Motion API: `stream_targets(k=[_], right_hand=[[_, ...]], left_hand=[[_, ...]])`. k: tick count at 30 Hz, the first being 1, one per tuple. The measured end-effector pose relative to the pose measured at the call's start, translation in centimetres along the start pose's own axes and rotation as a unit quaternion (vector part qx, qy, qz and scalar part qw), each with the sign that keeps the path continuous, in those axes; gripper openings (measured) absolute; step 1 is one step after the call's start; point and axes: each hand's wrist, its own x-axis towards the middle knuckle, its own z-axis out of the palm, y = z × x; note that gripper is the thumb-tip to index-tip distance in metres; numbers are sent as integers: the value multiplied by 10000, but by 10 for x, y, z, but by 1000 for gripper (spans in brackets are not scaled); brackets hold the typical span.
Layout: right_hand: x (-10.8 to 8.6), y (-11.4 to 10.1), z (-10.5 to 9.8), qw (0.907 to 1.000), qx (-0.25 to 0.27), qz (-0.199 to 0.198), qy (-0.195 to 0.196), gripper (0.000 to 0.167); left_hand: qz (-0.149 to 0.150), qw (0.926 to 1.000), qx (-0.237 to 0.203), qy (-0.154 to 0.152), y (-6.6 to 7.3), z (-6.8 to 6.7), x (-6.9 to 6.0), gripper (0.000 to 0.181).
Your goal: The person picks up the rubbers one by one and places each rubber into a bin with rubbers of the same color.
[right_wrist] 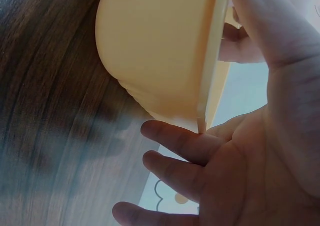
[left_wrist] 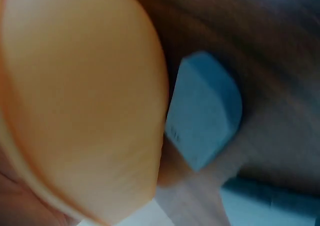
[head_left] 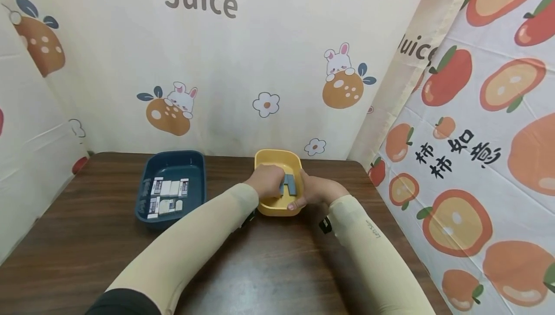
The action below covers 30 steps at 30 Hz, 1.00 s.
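A yellow plastic tray [head_left: 279,212] stands at the back of the table with grey-blue blocks [head_left: 291,186] inside. My left hand [head_left: 266,180] reaches in over its left rim, fingers curled down and pinching one of the blocks; the fingertips are mostly hidden in the head view. At the right side my right hand [head_left: 318,189] holds the tray, its thumb [right_wrist: 280,25] at the rim and its other fingers spread along the outside. In the left wrist view a blue piece [left_wrist: 202,110] with small print shows beside the tray's wall, its kind unclear.
To the left stands a dark blue tray [head_left: 197,175] holding several white blocks [head_left: 173,188] with printed labels, like erasers. Another blue piece [left_wrist: 270,206] is cut off at the left wrist view's corner. Printed curtains [head_left: 269,64] hang behind the brown table [head_left: 260,267] and at its sides.
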Motion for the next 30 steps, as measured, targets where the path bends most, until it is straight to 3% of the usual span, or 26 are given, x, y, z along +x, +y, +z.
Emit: stream_targets(k=[7,16,26,30], right_hand=[[2,1,0,10000,16,13,46,140],[4,4,3,9997,152,87,157,153],[4,7,5,9991,360,90,212,150],[4,7,5,9992,330,78,206,152]], left_hand=[[99,9997,201,68,8,8,7,34],[104,9988,482,54,19,9,8,20],[-14,10000,-19,-8,22,10,11,26],[-35,10000,13,62,21,10,10,27]])
